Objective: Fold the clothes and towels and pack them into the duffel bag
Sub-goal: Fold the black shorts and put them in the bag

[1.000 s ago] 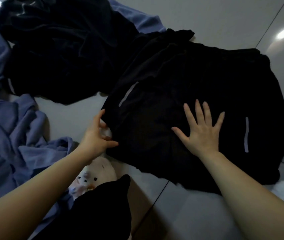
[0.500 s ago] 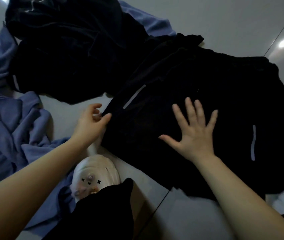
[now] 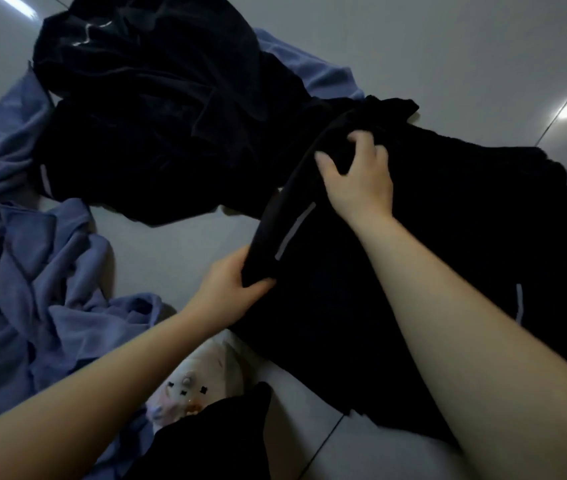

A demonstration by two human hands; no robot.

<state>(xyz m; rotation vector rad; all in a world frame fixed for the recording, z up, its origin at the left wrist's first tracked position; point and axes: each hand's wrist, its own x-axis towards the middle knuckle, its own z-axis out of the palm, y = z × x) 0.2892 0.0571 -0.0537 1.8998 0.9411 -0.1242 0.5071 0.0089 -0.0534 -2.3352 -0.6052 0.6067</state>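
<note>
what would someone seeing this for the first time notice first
Both hands stand out at the centre: the left hand and right hand each grip the left edge of a black garment spread on the grey tiled floor, lifting that edge. Behind it, upper left, lies a heap of dark clothes, with a crumpled blue towel along the left side.

1. Dim, bluish light throughout; the black garment [image 3: 431, 237] loses nearly all fold detail.
2. Lamp glare spots shine on the glossy floor [image 3: 483, 64].
3. Soft focus, wide-angle bending at edges.
</note>
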